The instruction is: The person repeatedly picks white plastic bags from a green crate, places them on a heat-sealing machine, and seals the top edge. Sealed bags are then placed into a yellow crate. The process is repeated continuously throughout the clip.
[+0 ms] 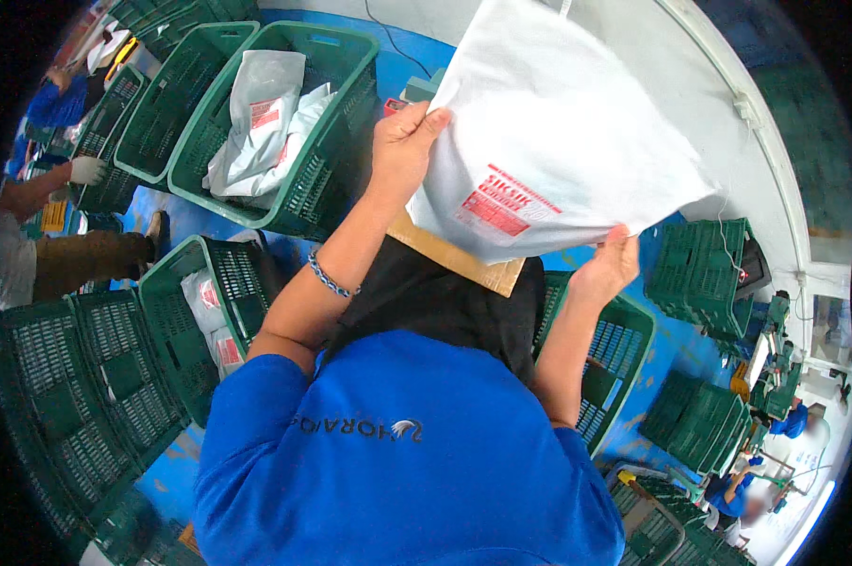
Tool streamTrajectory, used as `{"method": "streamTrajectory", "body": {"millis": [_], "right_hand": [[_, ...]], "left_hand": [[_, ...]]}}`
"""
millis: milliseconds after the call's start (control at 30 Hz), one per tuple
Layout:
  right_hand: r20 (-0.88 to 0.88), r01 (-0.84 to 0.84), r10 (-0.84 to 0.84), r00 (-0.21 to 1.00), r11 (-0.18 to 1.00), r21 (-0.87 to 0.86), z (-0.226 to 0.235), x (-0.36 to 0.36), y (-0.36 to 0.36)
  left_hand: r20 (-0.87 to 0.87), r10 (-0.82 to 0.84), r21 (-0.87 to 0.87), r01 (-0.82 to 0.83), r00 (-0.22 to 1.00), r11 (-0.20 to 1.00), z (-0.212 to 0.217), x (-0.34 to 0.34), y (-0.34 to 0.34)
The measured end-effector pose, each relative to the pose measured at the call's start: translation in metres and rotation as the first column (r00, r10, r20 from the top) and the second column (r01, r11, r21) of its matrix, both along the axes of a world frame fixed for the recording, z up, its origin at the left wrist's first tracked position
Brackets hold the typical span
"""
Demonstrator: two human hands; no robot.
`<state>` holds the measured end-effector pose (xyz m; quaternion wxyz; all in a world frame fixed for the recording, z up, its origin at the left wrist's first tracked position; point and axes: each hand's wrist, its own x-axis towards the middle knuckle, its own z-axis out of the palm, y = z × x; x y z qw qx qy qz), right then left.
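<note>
A large white plastic mailer bag with a red printed patch is stretched between my two hands. My left hand is closed on its left edge, thumb on top. The bag's lower right edge is pinched between the thumb and fingers of my right hand. Below the bag, a strip of brown cardboard shows across my lap, partly covered by it. Whether anything is inside the bag cannot be seen.
At upper left a green crate contains several white bags. Another crate with white bags stands lower left. Stacked green crates line the right. A person's gloved hand is at far left. A white wall rises behind the bag.
</note>
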<state>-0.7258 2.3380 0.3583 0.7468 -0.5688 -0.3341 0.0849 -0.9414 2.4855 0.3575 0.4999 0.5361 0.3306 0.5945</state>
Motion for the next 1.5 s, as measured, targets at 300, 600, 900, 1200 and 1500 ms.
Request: {"method": "streamTrajectory", "body": {"millis": [300, 600, 900, 1200, 1500], "right_hand": [[0.008, 0.096, -0.101, 0.995, 0.923, -0.372, -0.073, 0.014, 0.021], [-0.066, 0.006, -0.035, 0.997, 0.917, -0.399, -0.157, 0.019, 0.013], [-0.046, -0.107, 0.097, 0.994, 0.935, -0.338, -0.068, 0.054, 0.013], [-0.303, -0.08, 0.039, 0.952, 0.989, -0.125, -0.027, 0.07, 0.028], [-0.549, -0.046, -0.142, 0.823, 0.948, -0.314, -0.105, 0.066, 0.038]], "left_hand": [[-0.532, 0.223, 0.119, -0.188, 0.817, 0.975, -0.063, 0.022, -0.014], [-0.568, 0.041, -0.131, -0.14, 0.822, 0.982, -0.133, 0.029, -0.041], [0.114, -0.338, -0.262, 0.357, 0.934, 0.897, -0.047, 0.029, 0.01], [-0.091, -0.063, -0.276, 0.036, 0.994, 0.96, -0.012, 0.046, 0.024], [-0.327, -0.072, -0.409, -0.073, 0.942, 0.91, -0.091, 0.028, 0.037]]}}
